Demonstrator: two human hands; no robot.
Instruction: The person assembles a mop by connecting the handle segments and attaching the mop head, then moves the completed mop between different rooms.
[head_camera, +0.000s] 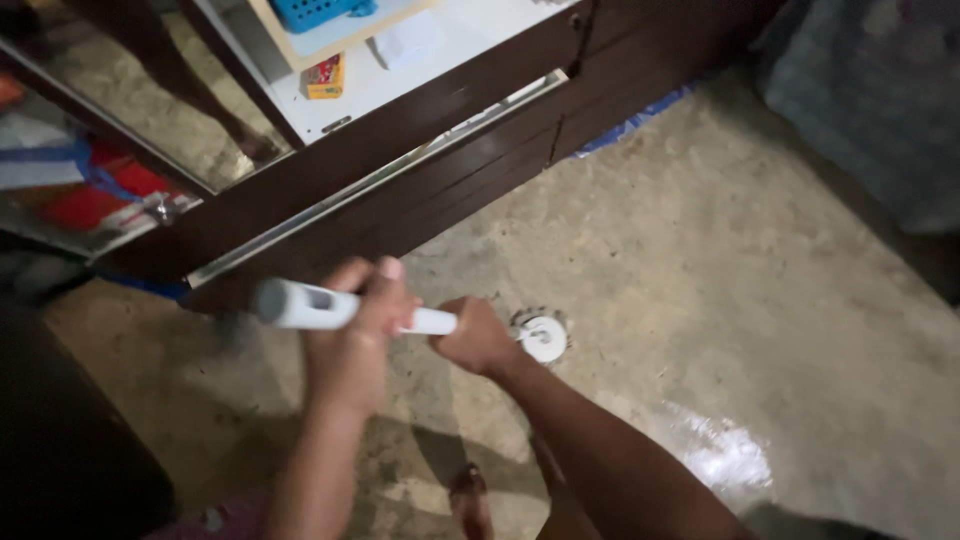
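White plastic mop handle (300, 305) runs across, just in front of the dark wood cabinet (400, 170). My L hand (355, 335) is wrapped tight round the handle, R hand (478, 338) clenched on it too, nearer the round mop head (543, 338), which sits on the concrete floor (720, 260) below the cabinet. Wet patch (725, 455) far from the cabinet, by my R arm.
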